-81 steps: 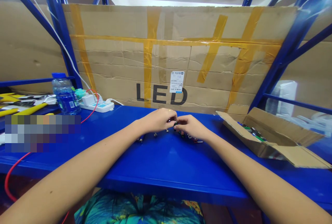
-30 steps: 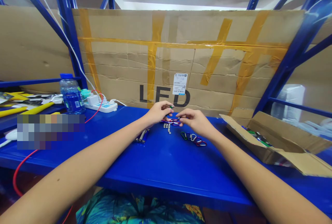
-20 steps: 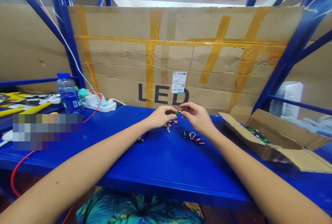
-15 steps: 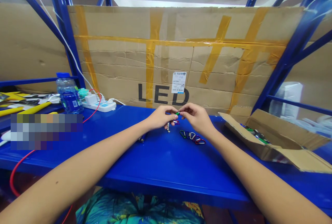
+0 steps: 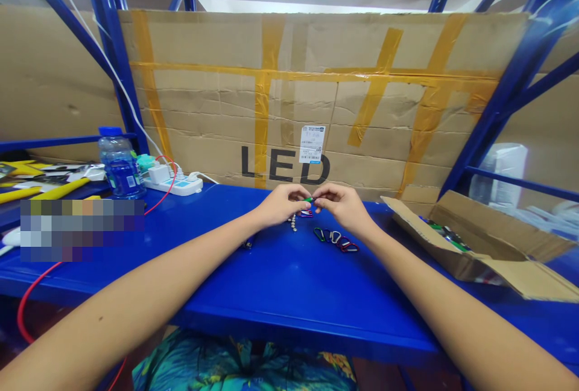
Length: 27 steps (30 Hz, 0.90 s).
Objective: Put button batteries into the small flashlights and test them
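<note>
- Cardboard panel behind the table, head view: I read "LED" in large black letters; print and barcode on its white label are too small for me to read.
- Count: one green tube, held above the blue table between two hands. I find the left hand clamped on its body, the right hand pinching its darker end.
- Count: five clips, overlapping in a row near the right hand: green, dark blue, silver, purple, red.
- Small silvery pieces lie beside the left hand, partly hidden; I cannot give their number. Purple and red pieces lie just behind; number likewise unclear.
- Container: one cardboard box, right, flaps spread, holding green, blue and dark slim items, uncounted.
- Container: one blue-capped bottle, left, with blue contents, near one white power strip.
</note>
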Each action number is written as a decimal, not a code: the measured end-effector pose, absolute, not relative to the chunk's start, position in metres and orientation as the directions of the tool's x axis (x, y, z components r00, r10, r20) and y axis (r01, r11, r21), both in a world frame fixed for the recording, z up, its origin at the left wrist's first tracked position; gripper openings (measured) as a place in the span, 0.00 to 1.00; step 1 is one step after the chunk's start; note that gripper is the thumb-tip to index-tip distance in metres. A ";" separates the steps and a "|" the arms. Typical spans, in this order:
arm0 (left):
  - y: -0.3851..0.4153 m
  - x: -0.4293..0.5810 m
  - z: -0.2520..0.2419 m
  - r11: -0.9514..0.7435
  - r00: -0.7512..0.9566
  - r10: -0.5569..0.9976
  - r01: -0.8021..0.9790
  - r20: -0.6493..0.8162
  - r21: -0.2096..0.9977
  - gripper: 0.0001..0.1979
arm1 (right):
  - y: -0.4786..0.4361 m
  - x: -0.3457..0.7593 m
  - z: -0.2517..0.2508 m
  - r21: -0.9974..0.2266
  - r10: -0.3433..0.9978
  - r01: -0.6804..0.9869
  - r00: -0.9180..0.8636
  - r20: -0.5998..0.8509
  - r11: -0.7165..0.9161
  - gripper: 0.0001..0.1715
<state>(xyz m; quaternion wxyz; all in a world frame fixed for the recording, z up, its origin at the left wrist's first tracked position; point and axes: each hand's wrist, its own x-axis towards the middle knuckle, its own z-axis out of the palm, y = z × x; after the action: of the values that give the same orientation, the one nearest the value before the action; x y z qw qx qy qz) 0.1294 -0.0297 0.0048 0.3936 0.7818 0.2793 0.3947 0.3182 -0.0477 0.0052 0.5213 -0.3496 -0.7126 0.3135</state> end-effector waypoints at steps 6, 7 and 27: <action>-0.027 0.128 0.003 -0.652 0.524 0.686 0.135 0.505 0.746 0.09 | -0.049 0.318 0.006 -0.819 0.839 0.195 -0.210 0.503 0.540 0.09; -0.026 0.128 0.002 -0.664 0.521 0.678 0.131 0.519 0.736 0.09 | -0.049 0.318 0.006 -0.823 0.844 0.199 -0.213 0.493 0.532 0.10; -0.041 0.128 0.002 -0.823 0.573 0.568 0.378 0.591 0.425 0.03 | -0.048 0.322 0.004 -0.888 0.887 0.215 -0.326 0.327 0.406 0.17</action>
<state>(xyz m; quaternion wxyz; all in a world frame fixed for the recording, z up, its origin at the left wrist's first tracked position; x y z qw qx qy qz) 0.1281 -0.0410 0.0023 0.1269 0.8777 0.2694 0.3755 0.3225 -0.0482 0.0035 0.4349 -0.3843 -0.7169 0.3863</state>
